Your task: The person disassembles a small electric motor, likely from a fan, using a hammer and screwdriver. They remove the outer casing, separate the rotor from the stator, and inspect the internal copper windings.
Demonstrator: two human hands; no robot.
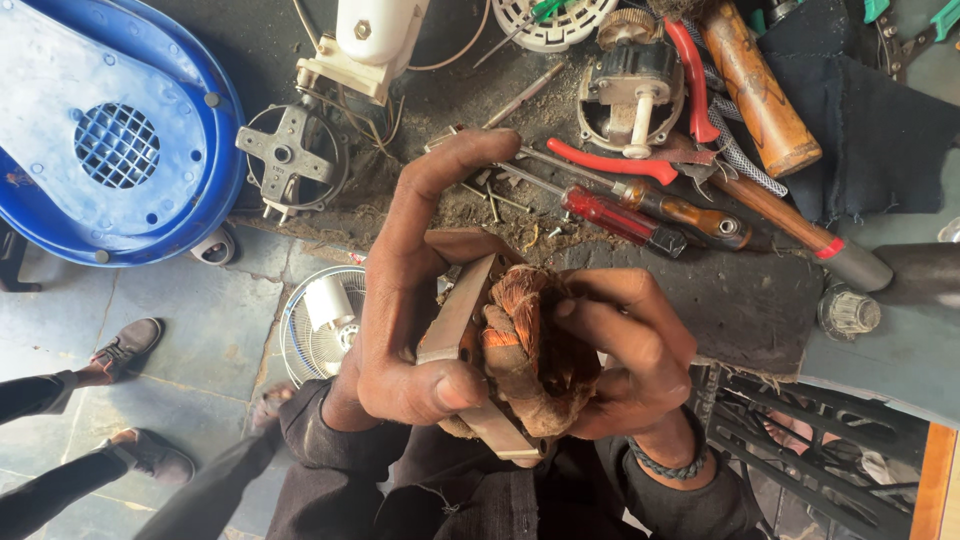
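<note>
Head view: both hands closed on the stator (505, 350), left hand (405, 310) gripping the frame, right hand (625, 350) on the copper winding (520, 300). Long axis diagonal, above the surface (750, 300) edge.

A dark, dusty workbench (760, 300) fills the far and right side. Grey stone floor tiles (190, 330) lie at the left, in even daylight. A black metal frame (820, 440) stands near right.

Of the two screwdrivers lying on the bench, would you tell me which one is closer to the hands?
The red-handled screwdriver. It lies just above the right hand, while the brown-handled screwdriver sits beyond it, farther right.
</note>
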